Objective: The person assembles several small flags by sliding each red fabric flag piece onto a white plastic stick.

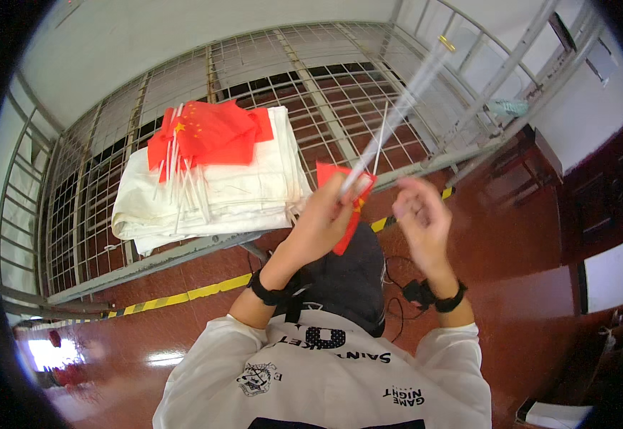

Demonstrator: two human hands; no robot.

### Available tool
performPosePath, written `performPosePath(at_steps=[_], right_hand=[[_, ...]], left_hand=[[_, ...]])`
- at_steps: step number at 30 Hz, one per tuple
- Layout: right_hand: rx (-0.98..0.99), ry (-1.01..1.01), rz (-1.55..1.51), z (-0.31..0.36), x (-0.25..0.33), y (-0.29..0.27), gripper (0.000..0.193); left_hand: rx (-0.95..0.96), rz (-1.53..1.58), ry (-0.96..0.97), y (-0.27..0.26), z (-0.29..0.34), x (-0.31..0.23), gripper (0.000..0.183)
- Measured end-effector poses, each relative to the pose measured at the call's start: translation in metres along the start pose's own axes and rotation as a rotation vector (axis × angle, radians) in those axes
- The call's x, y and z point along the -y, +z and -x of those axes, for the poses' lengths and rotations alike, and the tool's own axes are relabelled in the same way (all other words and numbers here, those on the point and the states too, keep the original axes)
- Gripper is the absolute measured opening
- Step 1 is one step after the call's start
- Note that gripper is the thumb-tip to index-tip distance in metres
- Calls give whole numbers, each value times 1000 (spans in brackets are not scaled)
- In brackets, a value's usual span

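Observation:
My left hand (pixel 322 220) is closed around a small red flag (pixel 349 230) and a long pale, see-through rod (pixel 397 111). The rod slants up to the right, smeared by motion, with a gold-coloured band at its far end. A thin white flagstick (pixel 381 139) rises beside it. To the right, apart from the flag, my right hand (pixel 424 222) is raised with loosely curled fingers, slightly blurred, and nothing shows in them. A pile of red flags (pixel 211 132) with yellow stars and white sticks lies on a folded white cloth (pixel 254 189) at the left.
The cloth rests on a metal bed frame (pixel 183 252) with a wire-mesh base. Yellow-and-black tape (pixel 204 289) runs along the reddish floor. A black adapter (pixel 417 292) with cables lies near my right forearm. A dark wooden cabinet (pixel 605 186) stands at the right.

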State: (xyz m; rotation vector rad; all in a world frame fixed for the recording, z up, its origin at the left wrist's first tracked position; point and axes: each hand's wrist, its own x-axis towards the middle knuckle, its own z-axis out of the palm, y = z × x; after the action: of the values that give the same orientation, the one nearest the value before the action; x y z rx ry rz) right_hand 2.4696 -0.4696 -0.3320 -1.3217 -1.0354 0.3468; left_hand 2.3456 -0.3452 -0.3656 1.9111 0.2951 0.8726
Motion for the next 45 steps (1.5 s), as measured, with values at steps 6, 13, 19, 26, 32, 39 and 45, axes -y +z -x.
performPosePath(at_steps=[6,13,19,26,32,39,45], right_hand=[[273,239,-25,-14,-9,-26,20],[-304,220,59,4,-31,-82,29],[-470,128,-4,37,-26,-102,31],[-351,79,2,74,-24,-81,26],[-327,45,0,83,-23,-72,26],[-325,74,-101,87,-23,-64,25],[-331,87,-121,85,-25,-59,25]], left_hand=[[281,110,72,58,14,35,17],[338,124,-68,72,29,65,21],[320,53,-33,70,43,67,20],[342,-148,-67,69,55,52,23],[285,30,-120,74,65,64,26],[361,78,-218,69,70,61,23],[350,113,-235,68,74,71,24]])
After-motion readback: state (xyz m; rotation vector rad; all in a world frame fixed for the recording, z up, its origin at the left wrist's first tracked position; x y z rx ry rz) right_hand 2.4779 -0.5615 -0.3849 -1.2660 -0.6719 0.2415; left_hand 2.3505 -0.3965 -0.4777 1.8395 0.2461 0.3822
